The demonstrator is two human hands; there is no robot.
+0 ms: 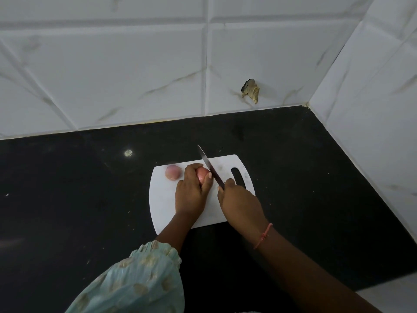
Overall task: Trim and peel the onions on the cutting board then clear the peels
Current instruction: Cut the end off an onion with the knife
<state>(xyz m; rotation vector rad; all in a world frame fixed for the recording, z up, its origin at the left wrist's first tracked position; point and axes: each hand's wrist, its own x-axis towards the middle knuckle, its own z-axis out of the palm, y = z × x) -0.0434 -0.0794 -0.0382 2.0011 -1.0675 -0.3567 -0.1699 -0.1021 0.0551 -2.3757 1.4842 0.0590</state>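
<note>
1. Your right hand (235,195): nearest item, curled round the knife handle, which your fingers hide. It sits at the near right part of the cutting board (164,206).

2. Knife (209,167): the blade runs from your right hand away and to the left, its tip past the board's far edge. Its long axis crosses the right end of the held onion; whether the edge touches the skin cannot be told.

3. Your left hand (193,190): fingers and thumb wrapped over the held onion (201,173), pinning it to the board. Your thumb lies just beside the blade, so the cut likely depends on keeping it left of the edge.

4. Second onion (173,172): loose on the board, just left of your left hand, skin apparently on, no hand on it.

5. Counter (67,188): dark, with tiled wall behind.
</note>
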